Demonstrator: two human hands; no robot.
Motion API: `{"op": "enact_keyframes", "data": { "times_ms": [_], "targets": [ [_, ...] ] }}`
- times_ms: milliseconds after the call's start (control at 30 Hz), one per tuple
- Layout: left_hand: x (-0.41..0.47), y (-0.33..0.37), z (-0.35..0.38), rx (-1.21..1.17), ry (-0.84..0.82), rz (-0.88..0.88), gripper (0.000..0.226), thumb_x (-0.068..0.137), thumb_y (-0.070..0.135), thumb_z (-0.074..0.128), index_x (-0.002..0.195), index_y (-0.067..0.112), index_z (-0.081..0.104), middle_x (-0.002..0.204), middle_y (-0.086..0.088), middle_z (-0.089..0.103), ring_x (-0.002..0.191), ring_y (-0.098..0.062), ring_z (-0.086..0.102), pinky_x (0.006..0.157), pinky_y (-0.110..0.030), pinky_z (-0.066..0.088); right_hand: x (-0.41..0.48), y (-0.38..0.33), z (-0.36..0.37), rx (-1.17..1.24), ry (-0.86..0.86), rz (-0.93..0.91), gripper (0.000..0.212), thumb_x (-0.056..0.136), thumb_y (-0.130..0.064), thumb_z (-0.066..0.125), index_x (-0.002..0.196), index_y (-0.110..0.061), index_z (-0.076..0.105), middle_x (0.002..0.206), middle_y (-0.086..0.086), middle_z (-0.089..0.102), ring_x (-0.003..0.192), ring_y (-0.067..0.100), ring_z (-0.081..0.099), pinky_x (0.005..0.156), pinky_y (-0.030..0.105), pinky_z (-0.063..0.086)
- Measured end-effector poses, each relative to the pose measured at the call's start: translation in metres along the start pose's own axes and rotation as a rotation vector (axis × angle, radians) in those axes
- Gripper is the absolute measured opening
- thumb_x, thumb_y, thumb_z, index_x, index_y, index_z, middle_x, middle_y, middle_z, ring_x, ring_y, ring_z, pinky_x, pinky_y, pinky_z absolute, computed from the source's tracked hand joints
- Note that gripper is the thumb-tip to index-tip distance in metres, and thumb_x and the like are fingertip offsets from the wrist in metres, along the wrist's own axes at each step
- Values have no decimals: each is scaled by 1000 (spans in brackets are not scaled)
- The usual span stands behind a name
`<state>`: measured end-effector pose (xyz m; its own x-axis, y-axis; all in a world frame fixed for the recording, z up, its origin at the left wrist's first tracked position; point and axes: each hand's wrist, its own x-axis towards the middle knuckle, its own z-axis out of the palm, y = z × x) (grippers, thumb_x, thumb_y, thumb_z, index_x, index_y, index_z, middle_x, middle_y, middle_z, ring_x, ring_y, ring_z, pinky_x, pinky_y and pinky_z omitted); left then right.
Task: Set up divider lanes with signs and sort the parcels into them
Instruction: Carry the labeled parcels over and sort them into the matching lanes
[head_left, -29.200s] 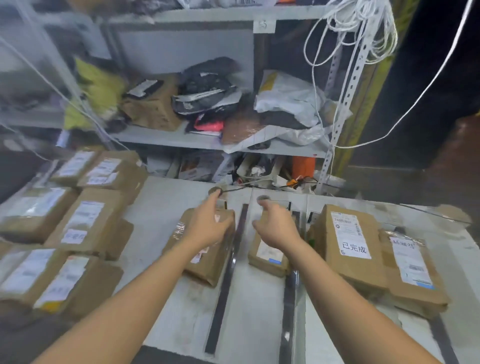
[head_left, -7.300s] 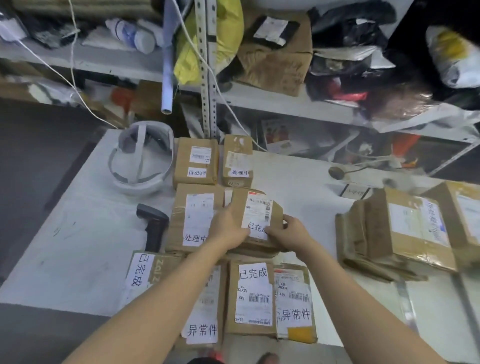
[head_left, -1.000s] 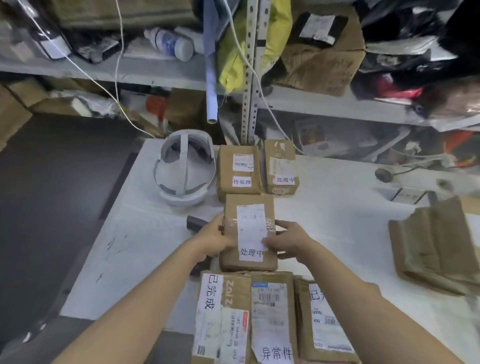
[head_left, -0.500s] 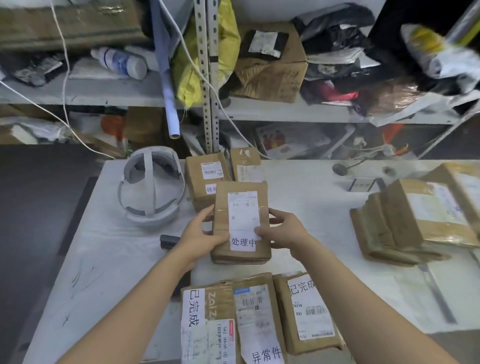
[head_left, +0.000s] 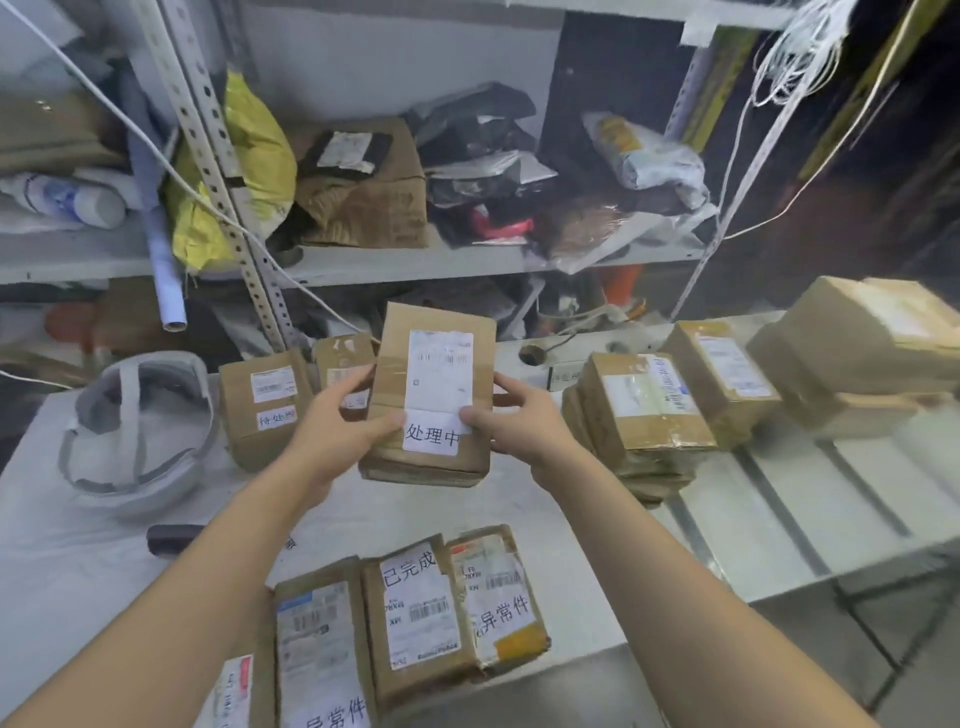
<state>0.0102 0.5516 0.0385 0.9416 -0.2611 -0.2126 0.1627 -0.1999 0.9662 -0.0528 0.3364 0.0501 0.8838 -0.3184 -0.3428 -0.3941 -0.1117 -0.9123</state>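
Parcel (head_left: 431, 395) with the white label (head_left: 431, 435) is up in the air over the table (head_left: 78, 571), not lying on it. I think it could slip. Both hands hold it low down, and the top half sticks up with nothing behind it, so it might tip back and drop. It could also go into the wrong lane if the label is read wrong, because the other parcels have different words on them. The pile (head_left: 644, 415) on the right looks crooked. A bump from the parcel or an arm might push it over onto the dark strips (head_left: 696, 538) beside it. The row of parcels (head_left: 415, 613) by the front edge lies under the arms, and an elbow might knock one off.

The left hand (head_left: 332, 431) holds the left side and the right hand (head_left: 519, 426) holds the right side, so the parcel sits between them. Fingers curl round behind each edge, and both thumbs press on the front, just beside the label. The label faces the person. Two small boxes (head_left: 260, 405) stand behind the parcel on the table. A white headset (head_left: 135, 426) lies off to the left.
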Motion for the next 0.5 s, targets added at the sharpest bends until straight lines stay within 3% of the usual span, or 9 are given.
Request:
{"op": "enact_keyframes", "data": {
  "times_ms": [133,267,333,500],
  "targets": [
    [-17,35,64,-32,26,55,74,81,11,78,144,35,47,127,11,62,95,-10,68,69,-24,56,-15,-7,-66,24,21,-73,75,77,-26,82,144,-30,50,109,-13,64,104,16,67,90,43,58],
    [-30,70,135,-32,56,128,68,84,11,75,142,33,47,121,16,60,95,-3,64,62,-15,52,-26,-13,-142,46,16,-149,70,81,-22,80,144,-26,50,110,-10,65,103,13,66,93,41,57],
    [-34,86,168,-21,65,166,66,84,13,76,141,33,49,119,17,60,99,-3,62,66,-16,51,-28,-16,-178,54,16,-175,69,80,-22,80,143,-26,51,110,-10,66,103,13,66,93,43,56],
    [-30,113,241,28,66,223,70,81,21,80,142,35,49,127,12,63,116,-13,58,93,-37,54,-23,-17,-262,43,53,-200,77,76,-28,83,145,-25,49,120,-3,67,108,18,66,95,44,56]
  ]
}}
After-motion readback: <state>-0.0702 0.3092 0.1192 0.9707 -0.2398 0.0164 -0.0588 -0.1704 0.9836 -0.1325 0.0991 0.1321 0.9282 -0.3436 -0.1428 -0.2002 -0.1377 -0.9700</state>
